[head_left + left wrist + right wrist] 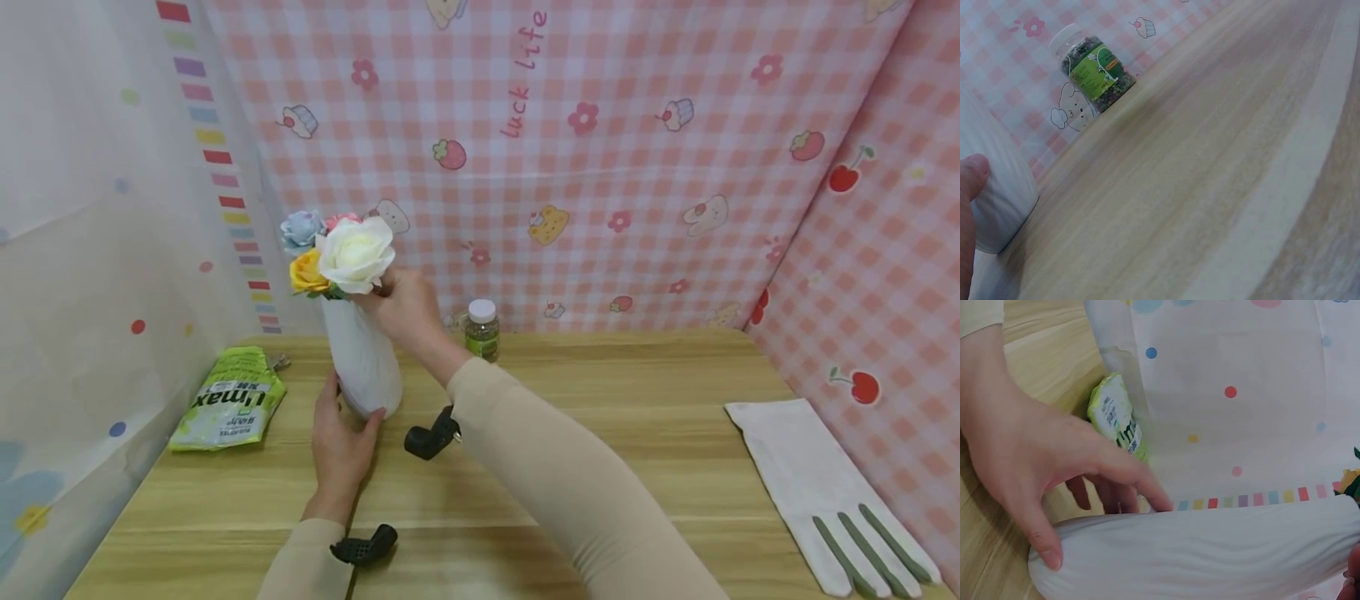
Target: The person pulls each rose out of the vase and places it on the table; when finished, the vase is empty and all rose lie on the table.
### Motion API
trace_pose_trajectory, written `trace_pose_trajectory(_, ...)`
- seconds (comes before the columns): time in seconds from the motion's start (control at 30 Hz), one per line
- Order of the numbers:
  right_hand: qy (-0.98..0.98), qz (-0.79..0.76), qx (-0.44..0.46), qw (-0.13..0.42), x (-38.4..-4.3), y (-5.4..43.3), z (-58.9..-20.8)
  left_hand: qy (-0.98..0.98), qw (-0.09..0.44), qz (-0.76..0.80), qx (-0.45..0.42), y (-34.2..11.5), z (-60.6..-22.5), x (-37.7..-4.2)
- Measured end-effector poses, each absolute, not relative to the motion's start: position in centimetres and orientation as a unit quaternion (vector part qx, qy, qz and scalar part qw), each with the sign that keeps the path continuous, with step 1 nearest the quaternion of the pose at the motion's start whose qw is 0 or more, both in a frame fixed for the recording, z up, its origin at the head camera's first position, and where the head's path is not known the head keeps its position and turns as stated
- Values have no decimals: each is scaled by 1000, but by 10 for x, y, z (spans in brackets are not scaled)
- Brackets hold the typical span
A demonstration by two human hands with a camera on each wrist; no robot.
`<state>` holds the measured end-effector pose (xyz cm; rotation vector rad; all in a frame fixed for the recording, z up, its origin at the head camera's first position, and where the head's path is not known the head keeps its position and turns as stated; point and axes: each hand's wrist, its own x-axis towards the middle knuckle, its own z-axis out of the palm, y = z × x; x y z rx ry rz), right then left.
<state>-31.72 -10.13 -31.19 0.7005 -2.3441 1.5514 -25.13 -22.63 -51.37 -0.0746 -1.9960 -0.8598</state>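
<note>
A white ribbed vase stands on the wooden table at the left, tilted slightly. Artificial flowers fill its mouth: a white rose, a yellow rose, a pale blue flower and a pink one partly hidden behind. My left hand grips the vase low down, thumb on one side and fingers on the other, as the right wrist view also shows. At the vase's mouth my right hand pinches the white rose just under its bloom; the rose hides the fingertips and its stem.
A green snack bag lies left of the vase. Against the back cloth stands a small white-lidded jar with a green label. White gloves with green stripes rest at the right edge. Checked cloth walls the table's back and right.
</note>
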Motion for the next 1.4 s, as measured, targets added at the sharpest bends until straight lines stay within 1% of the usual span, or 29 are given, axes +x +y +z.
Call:
trace_pose_trajectory(0.27, -776, 566, 252, 120, -315, -99, -309, -819, 458, -345, -21, -226, -514, -252)
trace_pose_trajectory(0.4, -755, 593, 256, 112, -314, -98, -308, -817, 464, -342, -29, -227, -514, -253)
trace_pose_trajectory(0.53, -748, 598, 264, 116, -314, -98, -306, -815, 468, -340, -34, -227, -514, -254)
trace_pose_trajectory(0.97, -749, 591, 287, 79, -316, -100, -314, -822, 453, -345, -25, -227, -515, -252)
trace_pose_trajectory(1.1, -753, 588, 280, 91, -317, -100, -315, -826, 445, -345, -19, -227, -517, -251)
trace_pose_trajectory(1.23, -760, 575, 275, 131, -319, -99, -316, -830, 438, -345, -13, -227, -517, -251)
trace_pose_trajectory(1.4, -745, 596, 264, 140, -321, -99, -317, -836, 420, -354, -1, -228, -516, -251)
